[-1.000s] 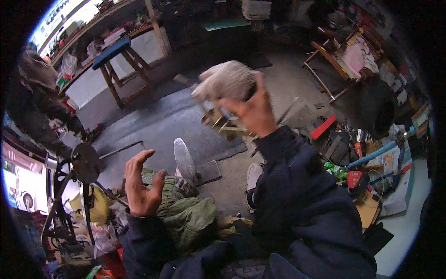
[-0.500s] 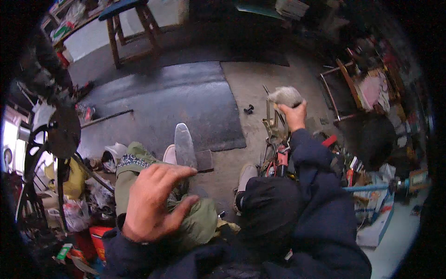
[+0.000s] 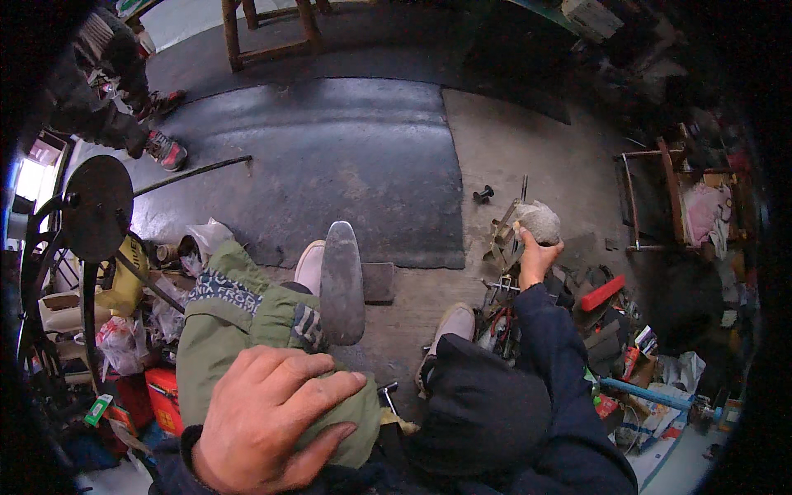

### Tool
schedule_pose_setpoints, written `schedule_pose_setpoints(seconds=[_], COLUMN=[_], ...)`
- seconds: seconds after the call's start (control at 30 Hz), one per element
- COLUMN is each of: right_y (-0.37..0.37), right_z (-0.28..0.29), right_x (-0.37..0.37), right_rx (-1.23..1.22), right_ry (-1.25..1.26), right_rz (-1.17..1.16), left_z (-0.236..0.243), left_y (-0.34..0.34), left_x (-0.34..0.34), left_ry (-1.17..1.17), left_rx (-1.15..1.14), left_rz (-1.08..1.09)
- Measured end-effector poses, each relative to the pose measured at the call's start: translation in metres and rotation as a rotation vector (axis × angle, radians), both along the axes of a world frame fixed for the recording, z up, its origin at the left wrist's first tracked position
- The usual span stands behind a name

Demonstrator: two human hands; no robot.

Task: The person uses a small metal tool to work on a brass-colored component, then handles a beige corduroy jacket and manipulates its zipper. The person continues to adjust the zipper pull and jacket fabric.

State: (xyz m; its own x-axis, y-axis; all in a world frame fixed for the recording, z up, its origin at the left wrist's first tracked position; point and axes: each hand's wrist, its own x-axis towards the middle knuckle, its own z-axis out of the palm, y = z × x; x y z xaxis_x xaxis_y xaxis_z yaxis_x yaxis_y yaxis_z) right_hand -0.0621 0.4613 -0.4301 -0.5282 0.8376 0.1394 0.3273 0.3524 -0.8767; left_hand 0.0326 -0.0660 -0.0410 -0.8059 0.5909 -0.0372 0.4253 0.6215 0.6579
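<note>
My right hand reaches forward, gripping a rough, grey, rounded lump that looks like a stone. It is held above a heap of hand tools on the floor. My left hand is over the green cloth on my left leg, fingers loosely bent and thumb apart, with nothing visible in it. Beyond it stands a sole-shaped grey metal plate, like a cobbler's last, between my legs. Whatever supports the plate is hidden.
A black mat covers the floor ahead. On the left are a round disc on a black metal frame and a person's shoe. A red bar-shaped thing and a blue rod lie to the right.
The view has shifted, and more of the tool heap shows. My left hand sits lower in the picture, its fingers closer together. My right hand still holds the grey lump.
</note>
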Motion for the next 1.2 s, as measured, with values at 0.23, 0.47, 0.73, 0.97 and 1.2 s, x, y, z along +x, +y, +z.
schedule_pose_setpoints(seconds=[0.23, 0.47, 0.73, 0.97, 1.2], right_y=[-0.011, -0.005, 0.019, 0.036, -0.090], right_z=[-0.009, 0.019, 0.065, 0.118, 0.315], right_x=[0.001, 0.000, 0.011, -0.020, -0.020], right_rx=[-0.095, -0.121, -0.056, 0.121, -0.035], right_ry=[-0.173, -0.274, -0.398, -0.210, -0.097], right_rz=[0.049, 0.194, 0.131, 0.227, 1.023], left_z=[-0.001, -0.004, -0.012, -0.041, -0.042], left_y=[0.007, 0.001, -0.008, -0.020, -0.018], left_x=[0.000, 0.002, 0.006, 0.011, 0.008], left_ry=[-0.005, -0.003, 0.017, 0.121, 0.285], left_rx=[-0.050, -0.029, 0.021, 0.078, 0.221], left_rz=[0.013, -0.002, -0.014, 0.004, 0.186])
